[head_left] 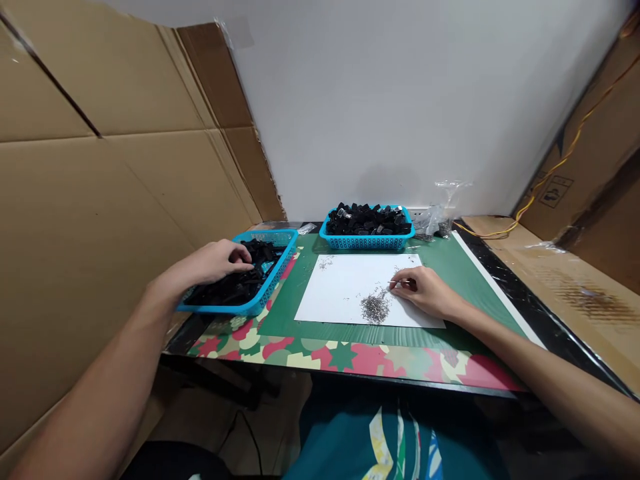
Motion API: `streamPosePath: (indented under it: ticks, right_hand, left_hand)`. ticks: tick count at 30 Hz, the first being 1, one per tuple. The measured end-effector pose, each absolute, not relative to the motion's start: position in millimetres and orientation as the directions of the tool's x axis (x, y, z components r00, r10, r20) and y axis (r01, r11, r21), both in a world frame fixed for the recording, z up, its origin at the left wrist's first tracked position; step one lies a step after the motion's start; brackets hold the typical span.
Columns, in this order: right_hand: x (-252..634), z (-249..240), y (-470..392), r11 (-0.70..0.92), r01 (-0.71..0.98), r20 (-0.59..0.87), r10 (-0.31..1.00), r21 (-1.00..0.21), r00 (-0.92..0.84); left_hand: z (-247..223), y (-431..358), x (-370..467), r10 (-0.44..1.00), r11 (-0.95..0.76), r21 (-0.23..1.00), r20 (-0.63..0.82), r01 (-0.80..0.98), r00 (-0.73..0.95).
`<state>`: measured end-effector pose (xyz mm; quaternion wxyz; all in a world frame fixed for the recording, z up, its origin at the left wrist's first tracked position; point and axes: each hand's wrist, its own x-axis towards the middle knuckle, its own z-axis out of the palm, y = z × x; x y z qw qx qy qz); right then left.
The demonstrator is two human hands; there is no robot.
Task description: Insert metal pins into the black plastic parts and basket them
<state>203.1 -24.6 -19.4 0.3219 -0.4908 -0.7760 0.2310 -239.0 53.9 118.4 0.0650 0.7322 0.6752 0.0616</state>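
The tiny metal bits [375,307] sit in a heap on a white sheet [327,293]. The right hand [425,290] is just beside them, thumb and finger close together; something thin may be in that pinch, but it is too small to tell. The left hand [217,262] is bent over black pieces [225,291] in the near blue basket [250,308]; I can't tell if it holds one. It looks like a picking-up step, and I think it calls for a soft, careful pinch. Behind the sheet is another full blue basket [365,243].
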Motion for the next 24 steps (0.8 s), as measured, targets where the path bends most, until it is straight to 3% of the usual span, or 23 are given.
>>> streamPosePath:
  ticks: [4,7,11,16,20,24]
  right_hand:
    - [203.6,-19.6,-24.9,0.384,0.630,0.214,0.919,-0.675,-0.331]
    - [203.4,-22.4,-26.0,0.398,0.651,0.203,0.912,-0.647,-0.356]
    - [204.4,-26.4,-27.6,0.421,0.643,0.234,0.903,-0.639,-0.359]
    - [209.8,-22.1,-27.6,0.384,0.582,0.219,0.916,-0.717,-0.336]
    - [211.4,-15.4,-27.9,0.347,0.396,0.216,0.916,-0.850,-0.338]
    - [208.4,-9.3,-31.3,0.260,0.150,0.191,0.912,-0.954,-0.364]
  left_hand:
    - [103.8,54.9,-247.8,0.980,-0.105,0.198,-0.147,0.975,0.135]
    - [97.0,58.1,-252.2,0.974,-0.117,0.183,-0.173,0.976,0.150]
    - [97.9,59.3,-250.6,0.977,-0.132,0.112,-0.154,0.985,0.148]
    - [104.2,50.0,-231.4,0.974,-0.171,-0.048,-0.160,0.984,0.162]
    - [106.6,42.1,-212.3,0.964,-0.185,-0.221,-0.229,0.958,0.134]
    - [109.2,38.9,-203.7,0.971,-0.175,-0.289,-0.209,0.941,0.116]
